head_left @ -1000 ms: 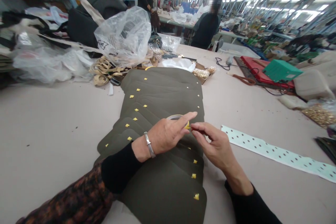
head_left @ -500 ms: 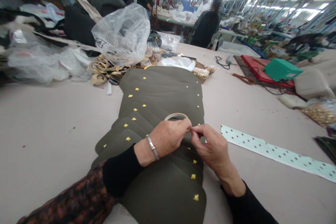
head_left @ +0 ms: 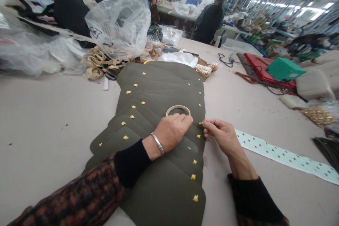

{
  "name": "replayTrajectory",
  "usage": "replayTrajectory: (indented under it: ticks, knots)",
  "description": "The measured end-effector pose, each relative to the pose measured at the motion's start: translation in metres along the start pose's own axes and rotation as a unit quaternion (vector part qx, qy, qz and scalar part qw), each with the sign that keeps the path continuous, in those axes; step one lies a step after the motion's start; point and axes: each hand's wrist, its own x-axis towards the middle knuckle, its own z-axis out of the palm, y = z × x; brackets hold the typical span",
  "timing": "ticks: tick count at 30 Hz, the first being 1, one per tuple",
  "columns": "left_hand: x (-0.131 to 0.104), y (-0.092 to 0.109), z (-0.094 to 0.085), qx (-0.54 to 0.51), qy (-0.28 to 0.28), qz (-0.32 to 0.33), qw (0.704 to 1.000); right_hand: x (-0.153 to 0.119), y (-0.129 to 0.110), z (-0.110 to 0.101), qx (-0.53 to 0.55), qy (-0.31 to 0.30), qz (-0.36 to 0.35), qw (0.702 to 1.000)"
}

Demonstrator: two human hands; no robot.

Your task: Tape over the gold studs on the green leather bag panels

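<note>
Overlapping dark olive panels (head_left: pixel 164 88) lie in a stack down the middle of the table. Small yellow tape pieces (head_left: pixel 193 176) dot both sides of them, and tiny shiny studs (head_left: pixel 200 93) line the upper right edge. My left hand (head_left: pixel 172 130), with a bracelet at its wrist, is closed on a roll of yellow tape (head_left: pixel 178 107) standing over the panels. At the right edge my right hand (head_left: pixel 218 132) pinches a small piece of yellow tape (head_left: pixel 202 123) beside a stud. The fingers partly cover that piece.
A mint dotted strip (head_left: pixel 286 155) lies on the table at right. Behind it are a green box (head_left: pixel 286 69) on a red item and a bag of gold parts (head_left: pixel 319 114). Clear plastic bags (head_left: pixel 122 24) and tan straps (head_left: pixel 95 61) are heaped at back left. A person (head_left: pixel 209 21) sits beyond.
My hands have moved apart. The right hand went right to the panels' edge with a small piece of tape, while the left stays on the roll. The view has shifted slightly.
</note>
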Motion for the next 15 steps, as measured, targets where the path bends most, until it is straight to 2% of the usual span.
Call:
replayTrajectory:
  ticks: [3,6,11,15]
  knots:
    - [0.001,-0.008,0.008,0.053,-0.059,0.026,0.997,0.007,0.01,-0.007,-0.045,-0.025,-0.002,0.999]
    - [0.003,-0.012,0.012,0.057,-0.075,0.031,0.995,0.009,0.013,-0.006,-0.132,-0.029,-0.031,0.99]
    - [0.004,-0.013,0.014,0.044,-0.088,0.025,0.995,0.008,0.008,0.001,-0.293,-0.004,-0.107,0.95]
    - [0.003,-0.014,0.016,0.047,-0.086,0.027,0.995,0.009,0.003,0.008,-0.386,0.015,-0.134,0.913]
